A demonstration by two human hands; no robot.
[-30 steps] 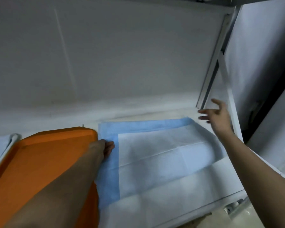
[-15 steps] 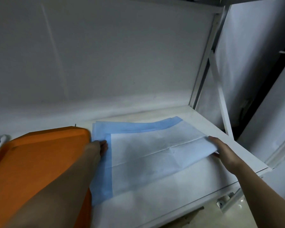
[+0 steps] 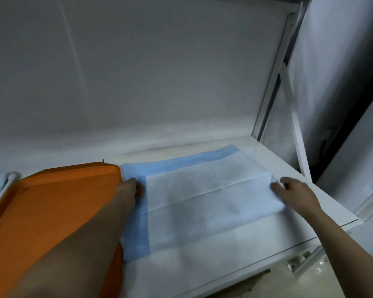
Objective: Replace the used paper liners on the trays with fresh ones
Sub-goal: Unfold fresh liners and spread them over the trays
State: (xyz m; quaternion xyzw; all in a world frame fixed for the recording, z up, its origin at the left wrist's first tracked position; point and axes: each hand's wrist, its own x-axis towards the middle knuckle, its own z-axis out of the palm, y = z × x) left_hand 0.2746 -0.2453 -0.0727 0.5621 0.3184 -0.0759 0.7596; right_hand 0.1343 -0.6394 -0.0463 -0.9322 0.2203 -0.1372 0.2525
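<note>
Nearest, the orange tray [image 3: 52,211] lies bare at the left of the white shelf [image 3: 224,274], so no fresh liner is on it yet, and laying one appears to be what remains. Farther in, just beside the tray, the blue-and-white paper liner [image 3: 202,203] lies on the shelf: the left hand [image 3: 130,188] rests on its blue edge, fingers apparently flat, while the right hand [image 3: 293,192] curls its fingers around the right edge, which is lifted and folding inward.
</note>
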